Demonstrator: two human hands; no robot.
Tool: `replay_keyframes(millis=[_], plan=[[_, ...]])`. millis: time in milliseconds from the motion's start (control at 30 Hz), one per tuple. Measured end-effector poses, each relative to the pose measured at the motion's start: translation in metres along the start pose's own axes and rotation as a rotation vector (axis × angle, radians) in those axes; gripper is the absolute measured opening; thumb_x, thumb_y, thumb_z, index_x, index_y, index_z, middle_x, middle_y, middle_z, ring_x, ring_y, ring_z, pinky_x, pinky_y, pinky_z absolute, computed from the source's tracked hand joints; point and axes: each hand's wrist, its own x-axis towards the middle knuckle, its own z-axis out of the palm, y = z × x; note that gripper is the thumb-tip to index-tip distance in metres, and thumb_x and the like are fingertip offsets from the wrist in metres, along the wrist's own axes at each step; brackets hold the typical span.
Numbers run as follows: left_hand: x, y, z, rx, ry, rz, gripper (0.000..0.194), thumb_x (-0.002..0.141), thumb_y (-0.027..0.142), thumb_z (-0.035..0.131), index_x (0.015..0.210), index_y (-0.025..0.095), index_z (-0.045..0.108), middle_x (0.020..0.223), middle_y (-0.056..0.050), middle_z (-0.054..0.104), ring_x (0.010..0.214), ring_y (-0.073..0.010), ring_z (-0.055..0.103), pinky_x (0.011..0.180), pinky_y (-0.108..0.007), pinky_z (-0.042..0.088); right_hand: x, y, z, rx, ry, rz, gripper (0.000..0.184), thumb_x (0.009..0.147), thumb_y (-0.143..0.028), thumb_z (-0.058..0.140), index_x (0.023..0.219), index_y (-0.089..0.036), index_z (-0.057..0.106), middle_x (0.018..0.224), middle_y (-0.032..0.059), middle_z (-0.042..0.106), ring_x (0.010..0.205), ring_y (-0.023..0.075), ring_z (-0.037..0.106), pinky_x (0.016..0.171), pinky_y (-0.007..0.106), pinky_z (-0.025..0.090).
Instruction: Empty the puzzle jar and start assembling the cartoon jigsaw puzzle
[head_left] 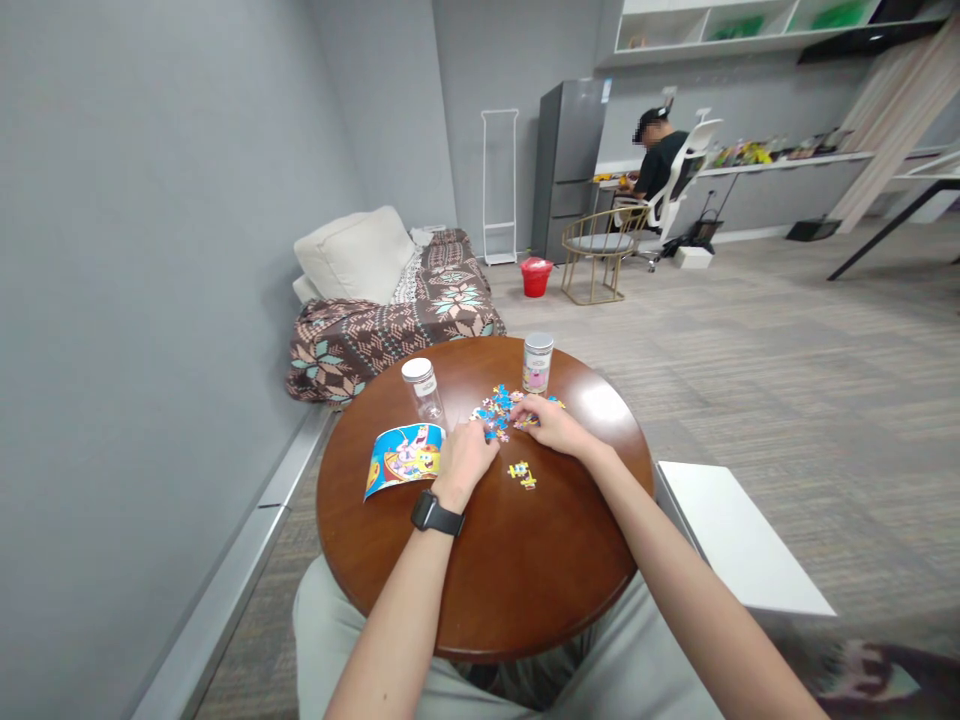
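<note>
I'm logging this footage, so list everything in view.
table: 1, brown, centre
puzzle pieces: uncountable, multicoloured, piled mid-table, few apart
picture sheet: 1, multicoloured, table's left
jars: 2, clear, labelled, table's far half
sofa: 1, cream, back left
throw: 1, brown patterned, on sofa
rack: 1, white, back wall
fridge: 1, grey, right of rack
bucket: 1, red, near fridge
round chair: 1, gold, right of bucket
office chair: 1, white and black, back right
seated person: 1, black-clothed, office chair
shelves: one row, white, upper right
counter: 1, white, right wall
curtain: 1, beige, far right
cabinet: 1, white, right of table
watch: 1, black, left wrist
left hand, right hand: 2, at pieces
legs: 2, pale-clothed, below
</note>
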Motion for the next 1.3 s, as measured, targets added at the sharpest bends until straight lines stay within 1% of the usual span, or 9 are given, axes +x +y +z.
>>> replay_keyframes(millis=[200, 333, 500, 767, 867, 967, 1067, 1167, 1300], plan=[[0.002, -0.002, 0.001, -0.035, -0.005, -0.002, 0.027, 0.087, 0.029, 0.053, 0.106, 0.019, 0.068, 0.103, -0.014, 0.072, 0.097, -0.0267, 0.068, 0.078, -0.031, 0.049, 0.0, -0.013, 0.005, -0.032, -0.04, -0.012, 0.023, 0.073, -0.005, 0.059, 0.088, -0.02, 0.066, 0.089, 0.0029, 0.068, 0.084, 0.0174, 0.064, 0.081, 0.032, 0.05], [0.003, -0.004, 0.001, -0.074, -0.009, -0.01, 0.027, 0.085, 0.031, 0.055, 0.105, 0.019, 0.068, 0.103, -0.014, 0.073, 0.098, -0.026, 0.068, 0.077, -0.029, 0.048, -0.001, -0.02, 0.012, -0.032, -0.09, -0.065, 0.021, 0.074, -0.006, 0.062, 0.089, -0.02, 0.067, 0.091, 0.0034, 0.07, 0.085, 0.0178, 0.064, 0.081, 0.031, 0.05], [0.003, -0.007, -0.001, -0.154, -0.06, -0.005, 0.022, 0.078, 0.028, 0.06, 0.096, 0.02, 0.07, 0.099, -0.011, 0.074, 0.094, -0.0249, 0.068, 0.075, -0.029, 0.048, -0.001, -0.021, 0.013, -0.033, -0.109, -0.091, 0.018, 0.077, -0.01, 0.063, 0.091, -0.02, 0.067, 0.091, 0.0031, 0.07, 0.085, 0.0177, 0.063, 0.079, 0.031, 0.05], [0.011, -0.01, 0.005, -0.279, -0.089, 0.021, 0.019, 0.073, 0.022, 0.064, 0.09, 0.017, 0.07, 0.097, -0.008, 0.073, 0.092, -0.0208, 0.067, 0.077, -0.025, 0.047, -0.001, -0.019, 0.014, -0.047, -0.115, -0.095, 0.017, 0.078, -0.011, 0.063, 0.092, -0.02, 0.067, 0.093, 0.0032, 0.069, 0.087, 0.0179, 0.062, 0.081, 0.031, 0.049], [0.011, -0.009, 0.006, -0.284, -0.109, 0.013, 0.012, 0.074, 0.021, 0.063, 0.084, 0.017, 0.069, 0.093, -0.007, 0.073, 0.09, -0.0203, 0.067, 0.075, -0.025, 0.046, -0.001, -0.019, 0.017, -0.066, -0.124, -0.115, 0.018, 0.078, -0.009, 0.063, 0.092, -0.02, 0.067, 0.091, 0.0027, 0.07, 0.089, 0.0184, 0.061, 0.082, 0.032, 0.048], [0.009, -0.008, 0.004, -0.268, -0.061, -0.018, 0.02, 0.073, 0.024, 0.065, 0.092, 0.018, 0.067, 0.094, -0.008, 0.073, 0.091, -0.022, 0.067, 0.074, -0.026, 0.045, 0.0, -0.019, 0.017, -0.105, -0.101, -0.121, 0.019, 0.076, -0.007, 0.064, 0.09, -0.02, 0.067, 0.09, 0.0031, 0.07, 0.089, 0.0191, 0.061, 0.084, 0.033, 0.047], [0.007, -0.009, 0.001, -0.231, -0.016, -0.064, 0.022, 0.072, 0.028, 0.065, 0.092, 0.018, 0.068, 0.095, -0.01, 0.073, 0.09, -0.0239, 0.067, 0.071, -0.027, 0.044, 0.001, -0.018, 0.015, -0.163, -0.052, -0.056, 0.017, 0.077, -0.006, 0.063, 0.086, -0.019, 0.067, 0.088, 0.0043, 0.07, 0.086, 0.0196, 0.061, 0.082, 0.033, 0.047], [0.007, -0.012, -0.001, -0.192, -0.04, -0.056, 0.015, 0.072, 0.028, 0.064, 0.082, 0.018, 0.069, 0.088, -0.011, 0.073, 0.085, -0.0237, 0.068, 0.067, -0.026, 0.043, 0.001, -0.018, 0.012, -0.191, -0.028, -0.006, 0.018, 0.076, -0.004, 0.06, 0.084, -0.018, 0.067, 0.087, 0.0048, 0.069, 0.086, 0.0199, 0.061, 0.081, 0.034, 0.047], [0.007, -0.015, -0.003, -0.202, -0.065, -0.029, 0.015, 0.071, 0.028, 0.065, 0.079, 0.017, 0.07, 0.087, -0.01, 0.074, 0.083, -0.022, 0.067, 0.064, -0.025, 0.042, 0.0, -0.023, 0.013, -0.146, -0.06, -0.05, 0.018, 0.076, -0.004, 0.059, 0.085, -0.018, 0.066, 0.087, 0.0045, 0.069, 0.085, 0.0187, 0.06, 0.079, 0.032, 0.048]])
